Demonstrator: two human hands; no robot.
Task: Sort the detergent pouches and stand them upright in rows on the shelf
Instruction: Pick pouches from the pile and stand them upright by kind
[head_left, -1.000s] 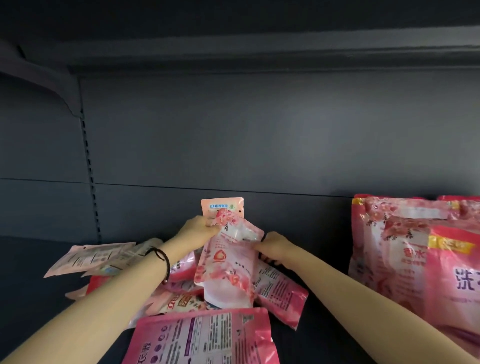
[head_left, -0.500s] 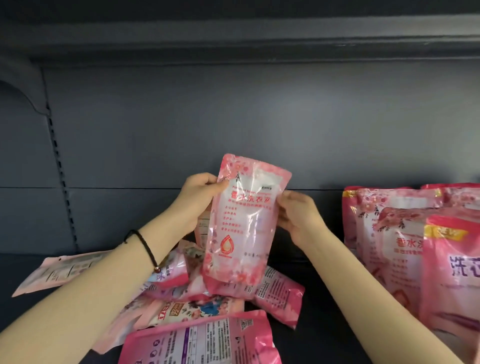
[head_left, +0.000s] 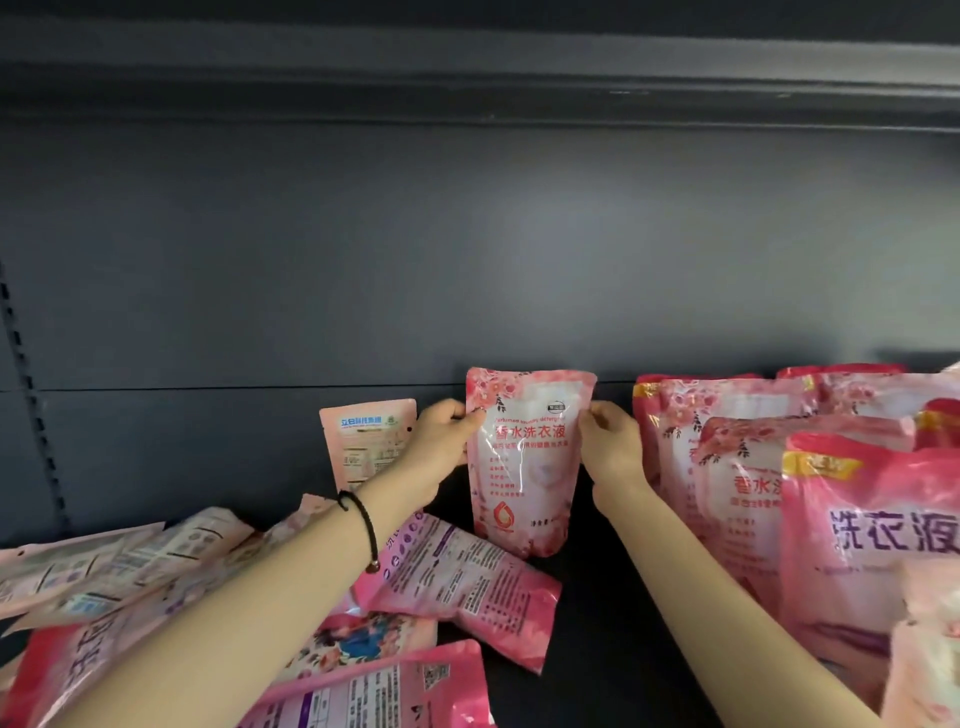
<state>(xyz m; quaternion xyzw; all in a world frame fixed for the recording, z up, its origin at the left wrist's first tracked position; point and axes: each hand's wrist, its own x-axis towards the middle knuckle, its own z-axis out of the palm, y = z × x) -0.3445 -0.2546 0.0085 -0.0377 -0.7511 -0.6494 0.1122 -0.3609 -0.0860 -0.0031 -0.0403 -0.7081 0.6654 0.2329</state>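
A pink floral detergent pouch (head_left: 524, 462) stands upright on the dark shelf (head_left: 613, 649), near the back wall. My left hand (head_left: 439, 447) grips its upper left edge and my right hand (head_left: 613, 449) pinches its upper right edge. Just to its right stand rows of upright pink pouches (head_left: 727, 457). A darker pink pouch with large purple characters (head_left: 872, 540) stands in front of them. To the left, several pouches lie flat in a loose pile (head_left: 447, 577). A pale pink pouch (head_left: 369, 447) leans upright behind my left hand.
The shelf's grey back panel (head_left: 467, 260) rises behind everything, and the shelf above (head_left: 467, 67) overhangs. A slotted upright rail (head_left: 26, 395) runs down the far left. Pale pouches (head_left: 104, 566) lie flat at the left edge. A dark strip of shelf separates the held pouch from the right rows.
Both hands lifted the floral pouch out of the pile, turned it face-forward, carried it right and lowered it. It now stands on the shelf beside the upright rows.
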